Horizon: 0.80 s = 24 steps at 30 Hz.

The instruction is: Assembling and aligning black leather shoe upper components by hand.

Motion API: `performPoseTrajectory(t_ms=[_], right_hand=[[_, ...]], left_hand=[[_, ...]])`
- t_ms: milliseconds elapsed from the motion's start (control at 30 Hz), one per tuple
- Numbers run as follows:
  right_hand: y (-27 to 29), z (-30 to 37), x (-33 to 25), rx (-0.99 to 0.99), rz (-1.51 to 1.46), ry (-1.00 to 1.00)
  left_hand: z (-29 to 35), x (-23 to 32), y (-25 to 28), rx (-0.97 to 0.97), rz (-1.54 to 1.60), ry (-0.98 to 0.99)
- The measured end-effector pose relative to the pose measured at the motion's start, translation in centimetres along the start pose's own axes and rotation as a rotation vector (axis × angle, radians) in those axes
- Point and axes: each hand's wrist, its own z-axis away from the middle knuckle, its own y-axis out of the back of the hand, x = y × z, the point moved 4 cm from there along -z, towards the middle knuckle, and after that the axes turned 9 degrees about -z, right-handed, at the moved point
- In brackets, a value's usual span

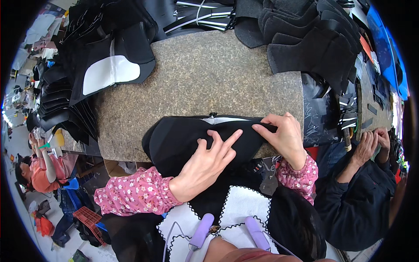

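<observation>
A folded black fabric piece (174, 137) lies across the near edge of the speckled board, and part of it hangs toward my lap. A strip of white lining (224, 120) shows along its far edge. My left hand (207, 159) rests on top of the fabric with its fingers spread. At the right end my right hand (281, 135) pinches the fabric's edge between thumb and fingers. Just beyond the white strip is a small dark fitting (213, 115), too small to make out.
On the speckled board's (218, 74) far left are stacked black pieces, one with a white patch (111, 74). More black cut pieces (314, 52) are piled far right. Tied black-and-white strips (203, 15) lie at the back. Co-workers sit on the right (362, 187) and left (43, 170).
</observation>
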Motion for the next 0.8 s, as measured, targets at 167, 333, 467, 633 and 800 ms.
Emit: performPoseTrajectory(t_ms=[167, 333, 467, 633, 800], right_hand=[[-0.2, -1.3, 0.2, -0.103, -0.033, 0.021], [1.2, 0.2, 1.3, -0.055, -0.235, 0.095], [2.0, 0.9, 2.5, 0.024, -0.369, -0.061], [1.5, 0.3, 3.4, -0.006, -0.344, -0.188], [1.5, 0.2, 3.1, 0.047, -0.314, -0.153]], left_hand=[[-1.4, 0.3, -0.1, 0.034, 0.033, 0.05], [-1.7, 0.7, -0.3, 0.009, -0.015, 0.084], [-1.9, 0.7, 0.0, -0.006, 0.0, 0.066], [-2.0, 0.5, 0.2, -0.01, 0.008, 0.06], [-2.5, 0.3, 0.9, 0.005, -0.097, -0.045]])
